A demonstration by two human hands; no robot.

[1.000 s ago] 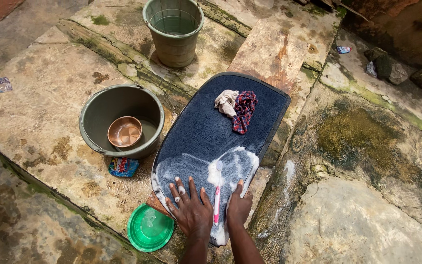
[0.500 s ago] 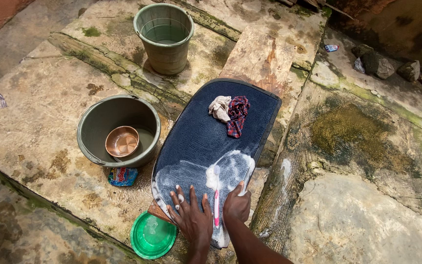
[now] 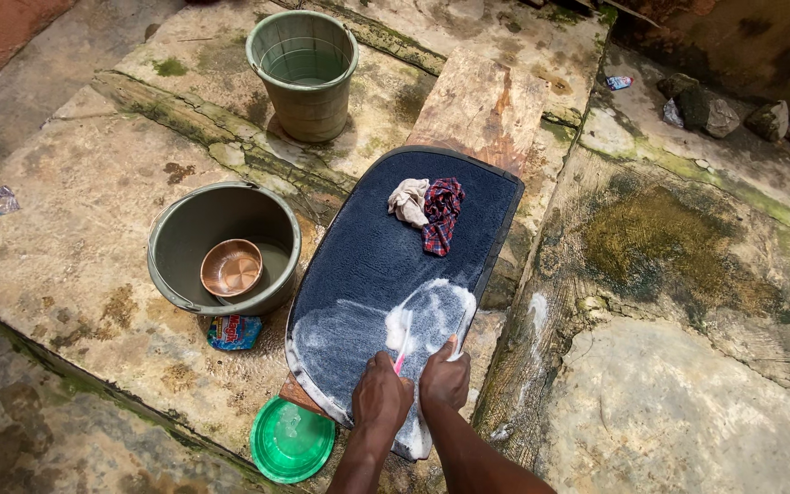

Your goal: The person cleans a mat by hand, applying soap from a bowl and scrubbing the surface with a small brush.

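A dark blue mat (image 3: 386, 247) lies on a wooden plank (image 3: 486, 101), its near end white with soap foam (image 3: 432, 316). My left hand (image 3: 379, 398) is closed in a fist around the pink handle of a brush (image 3: 401, 352), whose white head rests in the foam. My right hand (image 3: 445, 380) sits just beside it, pressing on the mat's near right edge with the thumb raised. A cream rag (image 3: 408, 201) and a red plaid cloth (image 3: 441, 215) are bunched at the mat's far end.
A grey basin (image 3: 176, 238) holding a copper bowl (image 3: 230, 267) stands left of the mat. A green bucket (image 3: 304, 73) is at the back, with a green lid (image 3: 292, 441) and a detergent sachet (image 3: 233, 332) nearby. Mossy concrete slabs and stones (image 3: 710, 114) lie to the right.
My left hand was spread flat on the foamy mat; it has now closed on the brush handle and tilted the brush. The right hand has hardly moved.
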